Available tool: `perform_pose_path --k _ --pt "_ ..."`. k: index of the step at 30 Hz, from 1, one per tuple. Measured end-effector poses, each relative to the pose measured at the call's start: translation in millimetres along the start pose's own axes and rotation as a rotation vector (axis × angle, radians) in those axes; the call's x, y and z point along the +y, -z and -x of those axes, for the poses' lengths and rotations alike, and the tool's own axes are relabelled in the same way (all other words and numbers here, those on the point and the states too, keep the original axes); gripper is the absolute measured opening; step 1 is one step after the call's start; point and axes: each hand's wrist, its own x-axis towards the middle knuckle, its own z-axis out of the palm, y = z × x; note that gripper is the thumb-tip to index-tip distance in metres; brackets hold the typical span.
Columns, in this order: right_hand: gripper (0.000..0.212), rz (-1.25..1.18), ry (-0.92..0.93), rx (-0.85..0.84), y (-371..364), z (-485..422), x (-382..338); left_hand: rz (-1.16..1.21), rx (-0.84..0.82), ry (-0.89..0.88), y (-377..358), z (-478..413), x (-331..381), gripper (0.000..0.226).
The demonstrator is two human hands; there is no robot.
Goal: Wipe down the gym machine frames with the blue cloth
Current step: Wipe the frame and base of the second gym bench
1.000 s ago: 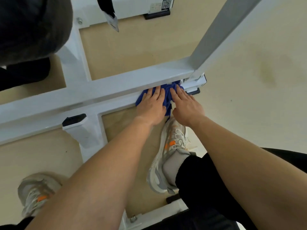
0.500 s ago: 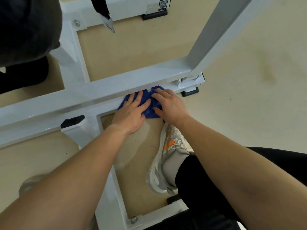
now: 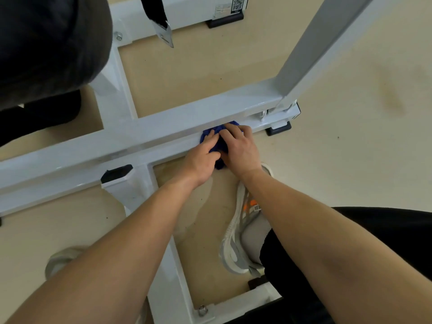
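Observation:
The blue cloth (image 3: 219,137) is bunched up on the near edge of the white horizontal frame bar (image 3: 140,134) of the gym machine, close to its right end. My left hand (image 3: 202,159) grips the cloth from the left with bent fingers. My right hand (image 3: 242,148) grips it from the right, fingers curled over the top. The two hands touch over the cloth and hide most of it; a blue tip shows below them.
A grey upright post (image 3: 311,43) rises from the bar's right end, by a black rubber foot (image 3: 279,128). A black pad (image 3: 46,43) fills the top left. A black strap with a metal tip (image 3: 161,26) hangs behind. My right shoe (image 3: 240,230) stands inside the frame.
The hands slid the cloth left along the bar, then back a little to the right. Flat pressing fingers have curled, and the cloth is now bunched between the hands.

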Motion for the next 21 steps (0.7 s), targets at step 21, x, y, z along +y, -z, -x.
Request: perform_pose_path --k 21 --pt "0.030 -0.142 -0.662 0.229 36 1 61 -0.385 0.095 0.095 6 16 -13 0.040"
